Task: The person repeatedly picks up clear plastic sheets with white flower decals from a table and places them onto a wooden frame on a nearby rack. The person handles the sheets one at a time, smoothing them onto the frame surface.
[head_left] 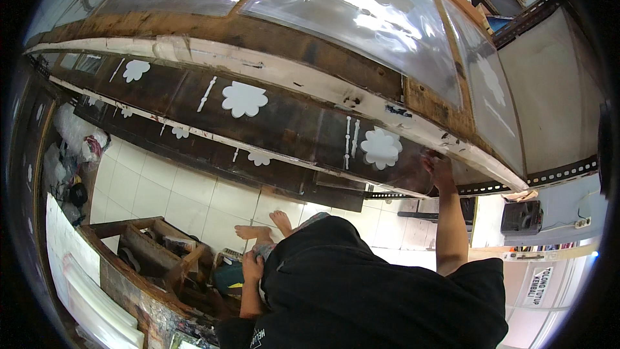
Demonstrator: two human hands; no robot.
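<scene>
My right hand (pixel 439 169) reaches under the long upper ledge to the right end of a dark board (pixel 294 116). Its fingers are blurred against the dark surface, so I cannot see whether they hold anything. Nearest to it on the board is a white flower-shaped piece (pixel 382 147) with a scalloped edge. Beside that stand two thin white beaded strips (pixel 348 142). Farther left lies another scalloped white shape (pixel 244 99). My left hand (pixel 252 266) is down by my left thigh, resting against my leg with its fingers laid out and nothing visible in them.
Above the board, a wood-framed top with shiny clear sheeting (pixel 349 13) overhangs along a pale edge (pixel 284 72). A worn wooden cabinet (pixel 135 278) with open compartments stands at lower left, near a dark green box (pixel 229 276). Plastic bags (pixel 74 130) lie at far left.
</scene>
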